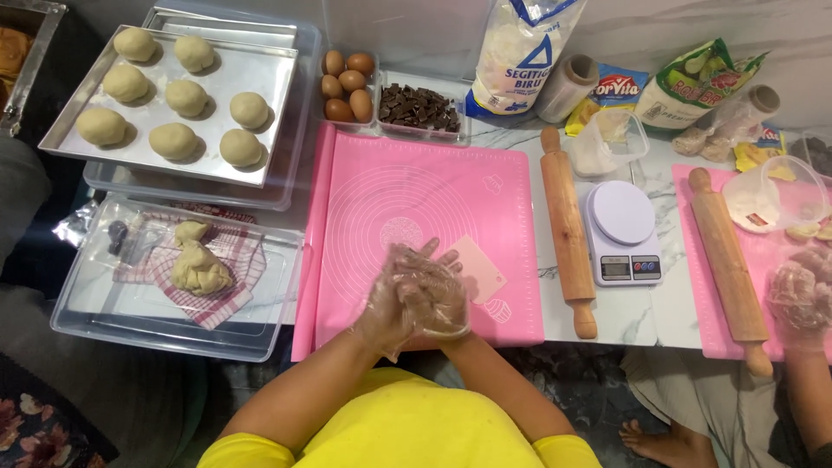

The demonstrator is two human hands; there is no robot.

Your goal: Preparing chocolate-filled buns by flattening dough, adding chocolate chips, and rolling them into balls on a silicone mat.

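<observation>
Upper left of frame: metal baking tray (260, 78) with eight round dough balls (186, 97), stacked on a clear plastic tray. Lower left: clear plastic box (104, 316) with a red-checked cloth and a lump of dough (198, 269) on it.

Top centre: small tub of brown eggs (347, 87), next to it a tub of chocolate chunks (420, 106). Behind them a white flour bag (520, 52).

Centre: pink silicone mat (364, 199) on the table (555, 277), printed circles, a pale pink scraper card (484, 270) lying on it right of the hands.

Left hand (394, 299) and right hand (438, 299), both in clear plastic gloves, pressed together palm to palm over the lower middle of the mat, fingers closed around each other. Cannot tell whether anything is between the palms; nothing shows there.

Right of the mat: wooden rolling pin (568, 230) lying lengthwise on the marble table, then a white kitchen scale (622, 230). Above the scale, a clear jug with white powder, snack and flour packets along the top right.

Far right: second rolling pin (726, 260) on a second pink mat (706, 321); another person's gloved hand (799, 295) at the right edge, a clear bowl (780, 195) above it. A bare foot at the lower right.
</observation>
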